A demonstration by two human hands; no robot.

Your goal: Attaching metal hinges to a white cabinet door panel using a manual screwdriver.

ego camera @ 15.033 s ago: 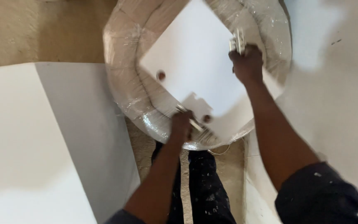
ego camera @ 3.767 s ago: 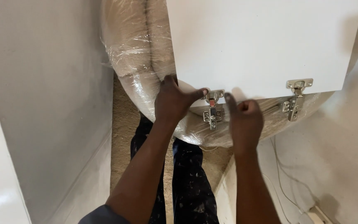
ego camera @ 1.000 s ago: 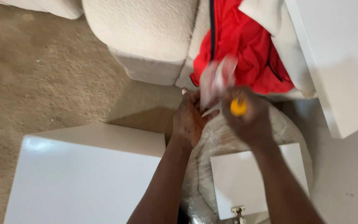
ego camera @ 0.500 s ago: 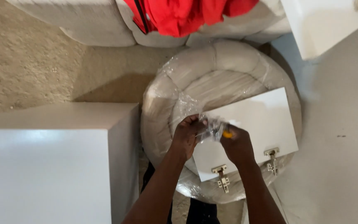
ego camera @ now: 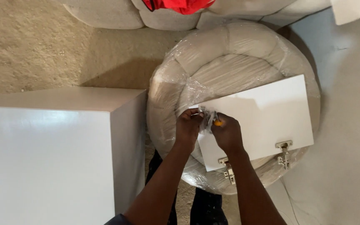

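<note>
Both hands have drifted slightly up the white door panel (ego camera: 259, 112): left hand (ego camera: 187, 127) and right hand (ego camera: 226, 133) pinch a clear plastic bag (ego camera: 208, 118) over its left edge, carpet (ego camera: 30, 46) open beyond.

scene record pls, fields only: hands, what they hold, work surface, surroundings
left hand: left hand, fingers pinching a small clear plastic bag
right hand: right hand, on the same bag, also gripping something with a yellow tip; kind unclear
panel: white door panel with two metal hinges on its near edge
support: panel lies on a round plastic-wrapped pouf
left of pouf: white cabinet
floor: beige carpet
far edge: red cloth on a pale sofa
</note>
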